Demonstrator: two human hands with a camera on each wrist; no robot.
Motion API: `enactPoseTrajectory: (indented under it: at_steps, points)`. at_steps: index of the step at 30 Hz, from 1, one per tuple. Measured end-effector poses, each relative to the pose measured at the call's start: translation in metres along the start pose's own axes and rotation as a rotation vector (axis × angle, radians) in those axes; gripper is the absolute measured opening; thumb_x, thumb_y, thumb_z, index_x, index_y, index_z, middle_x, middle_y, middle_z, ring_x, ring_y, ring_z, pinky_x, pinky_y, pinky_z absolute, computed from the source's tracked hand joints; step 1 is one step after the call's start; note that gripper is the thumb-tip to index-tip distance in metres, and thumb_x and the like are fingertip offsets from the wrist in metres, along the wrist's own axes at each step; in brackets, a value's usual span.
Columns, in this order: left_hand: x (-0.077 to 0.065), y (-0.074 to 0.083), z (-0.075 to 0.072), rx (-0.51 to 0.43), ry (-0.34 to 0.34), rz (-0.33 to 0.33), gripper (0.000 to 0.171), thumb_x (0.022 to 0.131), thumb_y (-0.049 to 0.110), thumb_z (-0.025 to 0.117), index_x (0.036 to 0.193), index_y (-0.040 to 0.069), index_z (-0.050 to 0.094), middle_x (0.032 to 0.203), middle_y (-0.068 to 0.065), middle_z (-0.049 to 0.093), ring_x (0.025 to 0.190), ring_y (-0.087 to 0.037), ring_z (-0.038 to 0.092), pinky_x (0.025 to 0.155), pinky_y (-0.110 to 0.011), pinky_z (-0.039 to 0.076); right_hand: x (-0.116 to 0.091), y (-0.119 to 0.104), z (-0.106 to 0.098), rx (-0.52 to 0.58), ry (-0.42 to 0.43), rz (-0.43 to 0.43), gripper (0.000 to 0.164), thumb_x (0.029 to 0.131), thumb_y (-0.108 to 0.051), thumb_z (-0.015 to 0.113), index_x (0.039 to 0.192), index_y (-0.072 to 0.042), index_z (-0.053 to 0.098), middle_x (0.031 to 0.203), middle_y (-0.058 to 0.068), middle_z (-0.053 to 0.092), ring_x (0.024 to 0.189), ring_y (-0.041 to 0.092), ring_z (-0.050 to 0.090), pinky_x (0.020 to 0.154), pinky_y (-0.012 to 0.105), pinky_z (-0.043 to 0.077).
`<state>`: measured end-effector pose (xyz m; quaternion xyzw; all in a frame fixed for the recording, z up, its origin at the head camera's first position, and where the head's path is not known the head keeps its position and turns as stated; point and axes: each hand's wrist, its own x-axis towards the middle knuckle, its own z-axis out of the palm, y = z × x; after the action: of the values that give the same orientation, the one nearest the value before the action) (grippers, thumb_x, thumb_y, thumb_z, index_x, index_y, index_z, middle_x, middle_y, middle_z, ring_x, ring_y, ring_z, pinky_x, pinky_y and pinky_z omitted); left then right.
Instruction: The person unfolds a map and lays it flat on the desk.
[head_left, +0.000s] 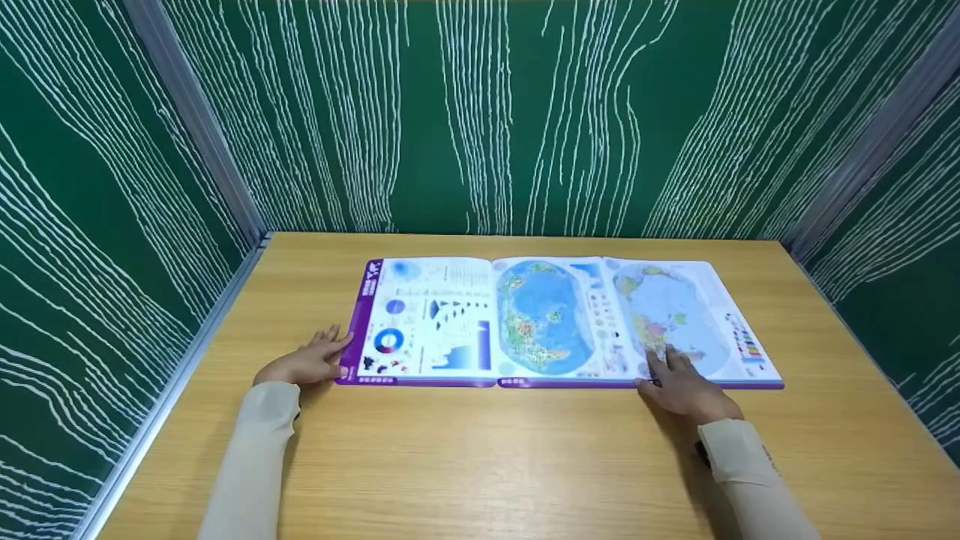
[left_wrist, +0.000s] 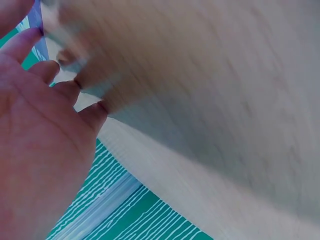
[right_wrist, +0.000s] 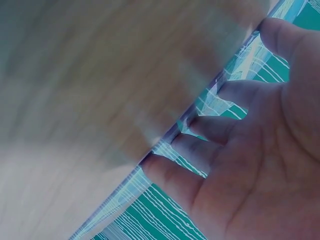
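A wide atlas (head_left: pixel 546 322) with a purple cover lies spread flat on the wooden table, showing charts on its left page and world maps on the middle and right panels. At its lower left, my left hand (head_left: pixel 304 364) touches the purple cover edge (head_left: pixel 358 322), thumb by the corner and fingers spread. In the left wrist view the left palm (left_wrist: pixel 45 120) shows, its fingertips down at the tabletop. My right hand (head_left: pixel 686 391) rests its fingers on the lower part of the right-hand map (head_left: pixel 671 307). The right wrist view has the right fingers (right_wrist: pixel 215 130) extended along the atlas's near edge.
The wooden table (head_left: pixel 480 457) runs in front of and around the atlas. Green panels (head_left: pixel 420 112) with white wavy lines stand at the back and both sides, joined by grey metal posts (head_left: pixel 199 112) at the corners.
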<state>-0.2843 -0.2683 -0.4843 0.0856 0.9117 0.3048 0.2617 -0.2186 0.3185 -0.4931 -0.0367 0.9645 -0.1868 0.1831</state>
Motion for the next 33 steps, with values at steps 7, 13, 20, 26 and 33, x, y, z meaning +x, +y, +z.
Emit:
enactPoseTrajectory:
  at_steps: [7, 13, 20, 26, 33]
  points:
    - [0.002, 0.000, -0.002, -0.010, 0.020, -0.054, 0.070, 0.094, 0.021, 0.055, 0.153, 0.018, 0.019, 0.162, -0.014, -0.007, 0.146, -0.039, -0.018, 0.112, -0.064, -0.015, 0.001, -0.003, 0.002, 0.008, 0.003, 0.018, 0.079, 0.099, -0.051, 0.042, 0.154, -0.003, 0.011, 0.155, 0.034, -0.002, 0.140, 0.056, -0.002, 0.106, 0.074, 0.016]
    - [0.001, -0.004, -0.001, 0.006, 0.056, -0.094, 0.069, 0.093, 0.022, 0.054, 0.153, 0.021, 0.020, 0.162, -0.013, -0.004, 0.146, -0.039, -0.018, 0.113, -0.062, -0.015, 0.002, -0.009, 0.002, -0.009, 0.016, 0.021, 0.078, 0.099, -0.051, 0.041, 0.154, -0.003, 0.012, 0.155, 0.034, -0.001, 0.141, 0.055, 0.000, 0.106, 0.074, 0.018]
    - [-0.001, -0.004, -0.001, 0.030, 0.085, -0.115, 0.069, 0.092, 0.023, 0.054, 0.153, 0.021, 0.022, 0.161, -0.019, -0.009, 0.144, -0.042, -0.020, 0.113, -0.062, -0.016, 0.004, -0.010, 0.001, -0.053, 0.037, 0.009, 0.077, 0.098, -0.051, 0.041, 0.153, -0.003, 0.016, 0.155, 0.034, 0.004, 0.141, 0.055, 0.004, 0.105, 0.074, 0.019]
    - [-0.001, 0.002, 0.001, 0.074, 0.116, -0.099, 0.068, 0.092, 0.024, 0.055, 0.153, 0.018, 0.025, 0.159, -0.024, -0.012, 0.142, -0.047, -0.022, 0.111, -0.065, -0.017, 0.002, -0.005, -0.009, 0.039, 0.020, -0.008, 0.077, 0.096, -0.049, 0.048, 0.153, -0.004, 0.020, 0.155, 0.035, 0.006, 0.139, 0.059, 0.005, 0.102, 0.077, 0.019]
    - [-0.001, 0.013, 0.003, 0.123, 0.140, -0.085, 0.063, 0.095, 0.022, 0.050, 0.152, 0.013, 0.025, 0.158, -0.025, -0.011, 0.143, -0.048, -0.019, 0.108, -0.068, -0.019, 0.000, 0.003, -0.026, 0.047, -0.019, -0.039, 0.074, 0.098, -0.050, 0.043, 0.148, 0.002, 0.029, 0.151, 0.039, 0.015, 0.136, 0.060, 0.015, 0.105, 0.073, 0.022]
